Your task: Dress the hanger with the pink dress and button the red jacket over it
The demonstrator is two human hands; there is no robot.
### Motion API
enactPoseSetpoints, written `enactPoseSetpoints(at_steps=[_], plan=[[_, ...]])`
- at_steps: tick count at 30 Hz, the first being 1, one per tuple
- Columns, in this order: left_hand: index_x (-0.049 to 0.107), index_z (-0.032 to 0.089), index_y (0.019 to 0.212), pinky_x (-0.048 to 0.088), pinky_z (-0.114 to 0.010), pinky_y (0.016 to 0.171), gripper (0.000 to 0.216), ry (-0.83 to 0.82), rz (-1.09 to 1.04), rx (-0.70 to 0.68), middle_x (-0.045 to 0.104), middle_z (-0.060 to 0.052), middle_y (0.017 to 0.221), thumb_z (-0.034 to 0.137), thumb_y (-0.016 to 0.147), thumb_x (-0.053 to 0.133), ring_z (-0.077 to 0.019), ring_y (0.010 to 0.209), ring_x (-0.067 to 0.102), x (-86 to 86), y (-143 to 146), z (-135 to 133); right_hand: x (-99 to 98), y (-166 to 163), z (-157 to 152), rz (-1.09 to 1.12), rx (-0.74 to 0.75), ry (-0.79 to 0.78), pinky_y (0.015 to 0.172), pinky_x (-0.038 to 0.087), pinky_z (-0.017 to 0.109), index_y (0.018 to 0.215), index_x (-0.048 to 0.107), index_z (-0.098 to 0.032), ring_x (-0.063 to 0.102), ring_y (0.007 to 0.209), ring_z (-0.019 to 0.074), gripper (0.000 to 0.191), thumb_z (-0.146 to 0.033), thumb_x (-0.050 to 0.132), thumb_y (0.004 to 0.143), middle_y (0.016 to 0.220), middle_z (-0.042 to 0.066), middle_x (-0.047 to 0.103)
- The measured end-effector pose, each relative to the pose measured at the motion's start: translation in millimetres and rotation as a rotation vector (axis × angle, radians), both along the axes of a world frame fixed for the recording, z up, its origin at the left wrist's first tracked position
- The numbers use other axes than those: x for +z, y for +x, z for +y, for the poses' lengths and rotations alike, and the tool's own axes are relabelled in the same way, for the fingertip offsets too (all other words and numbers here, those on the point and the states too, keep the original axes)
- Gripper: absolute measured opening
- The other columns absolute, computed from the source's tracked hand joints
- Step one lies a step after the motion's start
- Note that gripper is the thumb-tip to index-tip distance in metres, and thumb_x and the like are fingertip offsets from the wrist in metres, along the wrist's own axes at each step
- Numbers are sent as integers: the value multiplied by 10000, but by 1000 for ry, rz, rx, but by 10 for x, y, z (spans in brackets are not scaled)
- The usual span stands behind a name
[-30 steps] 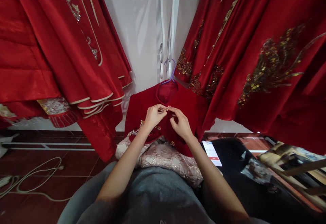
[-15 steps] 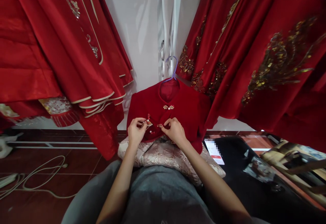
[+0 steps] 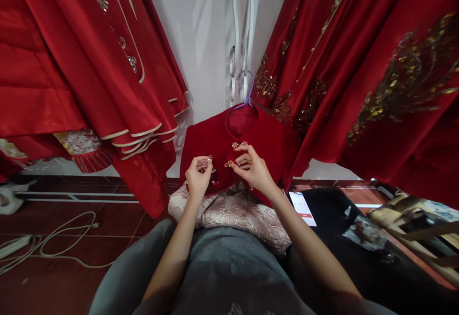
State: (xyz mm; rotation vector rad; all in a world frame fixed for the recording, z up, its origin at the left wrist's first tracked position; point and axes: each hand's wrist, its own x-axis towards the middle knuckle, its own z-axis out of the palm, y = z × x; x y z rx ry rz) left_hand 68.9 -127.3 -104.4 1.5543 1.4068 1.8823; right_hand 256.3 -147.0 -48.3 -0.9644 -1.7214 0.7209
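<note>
A red velvet jacket hangs before me on a purple hanger. Gold-and-pearl clasps run down its front opening, and the top clasp lies just above my right fingers. My left hand is closed in a pinch on a pearl-tipped clasp half at the left front edge. Opposite, my right hand pinches a gold loop clasp half, its fingers partly bent over the cloth. The two halves are apart. Another pearl clasp piece shows below my left fingers.
Pink-gold brocade cloth lies across my lap, beneath the jacket. Red garments hang left, and sequined red ones right. A phone and a plastic bag rest on a black surface. A white cable coils on the floor.
Both hands have risen slightly on the jacket, still pinching clasp halves. The right hand's fingers have spread and moved up near the top clasp. The view has shifted a little.
</note>
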Motion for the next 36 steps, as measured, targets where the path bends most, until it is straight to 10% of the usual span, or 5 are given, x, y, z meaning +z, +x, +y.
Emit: enactPoseSetpoints(at_steps=[20,36], plan=[[714,99,900,566,-334,817,294,-150,-292,-225,745,-103,876,266,659,734,-182,797,700,-19,28,35,-297,-412,321,-75,-32,127,685,586,221,1064,714,-212,672,762,122,243,-258,565,878,992,42,707],[683,167,844,528,-261,674,207,-340,133,-316,722,-49,735,296,683,702,-159,686,680,-3,-375,-51,-228,17,201,-127,-3,-75,704,564,242,993,671,-177,700,786,136,177,-219,580,848,880,42,733]])
